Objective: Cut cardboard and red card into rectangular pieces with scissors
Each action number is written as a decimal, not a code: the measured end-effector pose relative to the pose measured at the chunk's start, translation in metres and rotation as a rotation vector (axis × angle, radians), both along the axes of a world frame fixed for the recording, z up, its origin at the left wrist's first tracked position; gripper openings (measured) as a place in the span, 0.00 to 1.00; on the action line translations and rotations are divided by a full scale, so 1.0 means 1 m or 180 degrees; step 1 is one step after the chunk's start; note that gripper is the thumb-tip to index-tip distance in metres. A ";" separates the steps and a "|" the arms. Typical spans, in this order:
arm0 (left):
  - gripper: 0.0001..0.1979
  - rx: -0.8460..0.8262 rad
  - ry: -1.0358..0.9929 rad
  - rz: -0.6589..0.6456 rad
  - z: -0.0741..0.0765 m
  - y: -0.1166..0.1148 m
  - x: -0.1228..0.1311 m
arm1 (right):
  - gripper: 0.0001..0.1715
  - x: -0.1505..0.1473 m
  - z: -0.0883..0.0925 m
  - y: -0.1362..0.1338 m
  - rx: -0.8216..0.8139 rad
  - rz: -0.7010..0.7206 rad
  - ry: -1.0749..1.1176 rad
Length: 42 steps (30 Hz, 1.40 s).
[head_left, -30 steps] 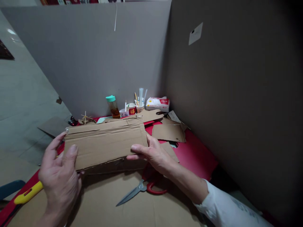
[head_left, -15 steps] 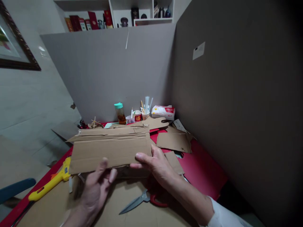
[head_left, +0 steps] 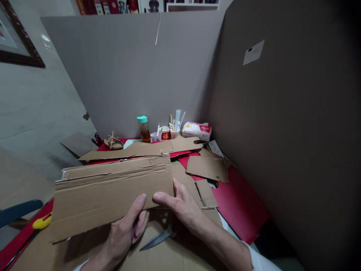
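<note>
A long folded piece of cardboard [head_left: 113, 195] is held up over the table, its left end tilted down toward me. My right hand [head_left: 183, 203] grips its right end, thumb on the front face. My left hand [head_left: 126, 226] is closed on the lower edge, its thumb on the face and some fingers behind it. Beneath my hands lies a pair of scissors [head_left: 156, 240], blades pointing left and handles hidden in shadow behind my right wrist. The yellow handle of a glue gun [head_left: 42, 222] shows at the left; the cardboard covers the rest.
Flat cardboard [head_left: 158, 259] covers the near table. Cut cardboard pieces [head_left: 207, 168] lie on the red surface [head_left: 239, 203] at right. Farther back stand a bottle with a teal lid [head_left: 144, 130], cups of sticks [head_left: 175, 133] and a tissue pack [head_left: 197, 130]. Grey panels [head_left: 126, 75] rise behind and right.
My left hand has moved right and closed on the cardboard's lower edge. The cardboard's left end has swung down and left, now covering most of the glue gun. The view has tilted down slightly.
</note>
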State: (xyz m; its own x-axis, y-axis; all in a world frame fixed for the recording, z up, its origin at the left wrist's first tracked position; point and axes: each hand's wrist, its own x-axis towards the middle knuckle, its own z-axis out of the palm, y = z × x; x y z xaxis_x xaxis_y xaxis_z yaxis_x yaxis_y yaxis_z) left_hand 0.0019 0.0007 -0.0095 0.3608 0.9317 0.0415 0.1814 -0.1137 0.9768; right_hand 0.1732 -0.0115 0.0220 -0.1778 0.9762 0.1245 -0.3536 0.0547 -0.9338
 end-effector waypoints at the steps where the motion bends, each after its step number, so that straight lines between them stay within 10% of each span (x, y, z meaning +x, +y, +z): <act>1: 0.35 -0.0076 -0.0002 -0.0027 0.000 -0.001 -0.001 | 0.24 0.000 0.000 0.000 -0.0031 0.0016 -0.0031; 12: 0.35 -0.1123 -0.1203 0.0672 0.016 0.011 -0.011 | 0.10 0.039 0.015 0.008 0.0355 -0.0492 -0.2795; 25: 0.33 -0.1051 -0.2218 0.0933 0.040 0.023 -0.031 | 0.10 0.044 0.021 -0.025 0.0672 0.0840 -0.4833; 34: 0.34 -0.0985 -0.2468 0.1058 0.046 0.024 -0.031 | 0.05 0.051 0.021 -0.041 0.0742 0.0347 -0.4246; 42: 0.35 -0.0991 -0.2639 0.1154 0.056 0.018 -0.026 | 0.27 0.045 0.015 -0.019 -0.0410 -0.0490 -0.0900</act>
State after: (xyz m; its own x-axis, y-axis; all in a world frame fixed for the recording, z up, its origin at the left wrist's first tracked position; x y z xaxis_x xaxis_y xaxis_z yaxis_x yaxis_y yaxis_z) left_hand -0.0246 0.0188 0.0463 0.0154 0.9933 -0.1144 -0.6086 0.1001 0.7871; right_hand 0.2186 -0.0303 0.0371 -0.0372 0.9987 -0.0345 -0.0765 -0.0373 -0.9964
